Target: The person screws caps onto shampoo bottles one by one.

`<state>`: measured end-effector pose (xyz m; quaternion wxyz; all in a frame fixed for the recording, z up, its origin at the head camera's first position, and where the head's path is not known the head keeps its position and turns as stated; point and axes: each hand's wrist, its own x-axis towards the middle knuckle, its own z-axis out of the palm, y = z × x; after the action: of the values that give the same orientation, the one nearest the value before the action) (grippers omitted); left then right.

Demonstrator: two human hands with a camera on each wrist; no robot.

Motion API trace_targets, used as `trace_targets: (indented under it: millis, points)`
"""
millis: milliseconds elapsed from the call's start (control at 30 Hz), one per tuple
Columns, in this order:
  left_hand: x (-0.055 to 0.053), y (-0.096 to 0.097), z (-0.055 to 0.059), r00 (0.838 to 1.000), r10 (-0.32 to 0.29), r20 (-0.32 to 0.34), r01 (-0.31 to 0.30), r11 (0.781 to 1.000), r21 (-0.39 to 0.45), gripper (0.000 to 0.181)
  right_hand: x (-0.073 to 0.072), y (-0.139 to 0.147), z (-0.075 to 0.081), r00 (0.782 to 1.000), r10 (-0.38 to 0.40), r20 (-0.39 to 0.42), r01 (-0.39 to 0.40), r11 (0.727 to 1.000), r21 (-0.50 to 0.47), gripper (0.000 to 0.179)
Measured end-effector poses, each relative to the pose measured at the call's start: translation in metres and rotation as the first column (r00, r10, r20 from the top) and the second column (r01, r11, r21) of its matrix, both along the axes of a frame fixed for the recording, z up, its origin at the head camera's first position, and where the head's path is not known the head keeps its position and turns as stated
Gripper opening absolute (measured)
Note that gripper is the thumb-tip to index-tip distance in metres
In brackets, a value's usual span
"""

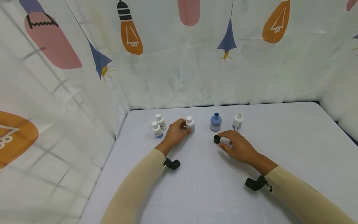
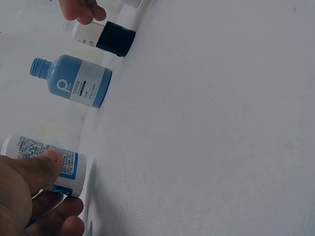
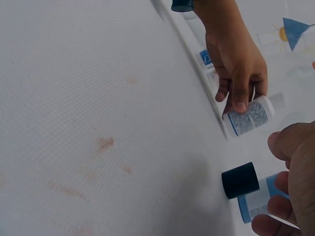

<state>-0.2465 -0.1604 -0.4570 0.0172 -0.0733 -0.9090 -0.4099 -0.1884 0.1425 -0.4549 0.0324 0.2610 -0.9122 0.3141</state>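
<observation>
My left hand [image 1: 175,132] grips a small white bottle [image 1: 190,125] with a white cap, thumb on one side and fingers on the other. To its right, my right hand [image 1: 237,146] hovers by a black cap [image 1: 217,139] on the table, its fingers loosely bent and spread. In the right wrist view that cap [image 3: 240,180] stands clear of the thumb; whether a fingertip touches it I cannot tell. Behind the cap stands an uncapped blue bottle [image 1: 215,123]. Right of that bottle is a white bottle [image 1: 238,121] with its neck bare.
Two white-capped bottles, one nearer [image 1: 157,130] and one farther [image 1: 160,122], stand left of my left hand. A pale thing [image 1: 245,137] shows partly behind my right hand. A white cloth covers the table [image 1: 195,186], and a printed curtain [image 1: 179,68] hangs behind it.
</observation>
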Motion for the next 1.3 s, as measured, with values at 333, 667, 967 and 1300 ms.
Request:
trace_targets:
  millis: [333, 667, 967, 1300]
  points:
    - [-0.005, 0.008, 0.003, 1.0, 0.015, 0.009, -0.015, 1.0, 0.006, 0.045, -0.002, -0.001, -0.002, 1.0, -0.017, 0.005, 0.017, 1.0, 0.003, 0.047]
    - [-0.013, 0.017, -0.001, 1.0, 0.021, 0.013, -0.021, 1.0, -0.018, 0.041, -0.003, 0.0, -0.003, 0.999, -0.03, 0.027, 0.03, 1.0, -0.001, 0.049]
    - [-0.017, 0.02, 0.0, 1.0, 0.028, 0.004, -0.027, 0.998, -0.053, 0.04, -0.005, -0.002, -0.005, 0.998, -0.027, 0.05, 0.027, 1.0, -0.004, 0.049]
    - [-0.022, 0.019, -0.002, 0.999, 0.047, 0.021, -0.046, 0.997, -0.064, 0.042, -0.006, -0.003, -0.005, 0.998, -0.02, 0.06, 0.021, 1.0, -0.012, 0.05]
